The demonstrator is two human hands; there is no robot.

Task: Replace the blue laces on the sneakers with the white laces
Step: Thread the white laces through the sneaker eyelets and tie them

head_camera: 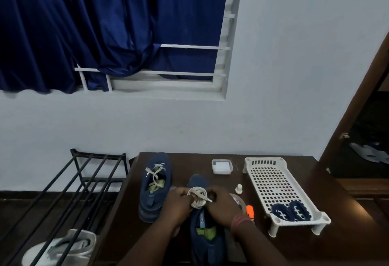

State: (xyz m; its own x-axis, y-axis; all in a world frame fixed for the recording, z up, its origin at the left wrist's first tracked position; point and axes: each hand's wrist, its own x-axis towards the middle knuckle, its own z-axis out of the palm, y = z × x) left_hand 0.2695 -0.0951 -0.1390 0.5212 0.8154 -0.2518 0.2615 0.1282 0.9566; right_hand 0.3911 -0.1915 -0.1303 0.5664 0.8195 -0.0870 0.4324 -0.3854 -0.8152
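Two dark blue sneakers stand on a dark wooden table (290, 242). The left sneaker (154, 190) carries a white lace through its eyelets. The near sneaker (207, 238) lies under my hands, its toe pointing away. Above it I hold a coiled bundle of white lace (197, 197). My left hand (179, 203) grips the coil's left side. My right hand (223, 206) pinches the lace near its tip on the right. Two rolled blue laces (289, 212) lie in the white perforated tray (271, 183) at the right.
A small lidded plastic box (222, 166) sits at the table's back, a small white cap (239, 189) and an orange object (250, 211) right of my hands. A black metal rack (84, 181) stands left of the table, a white shoe (63, 246) under it.
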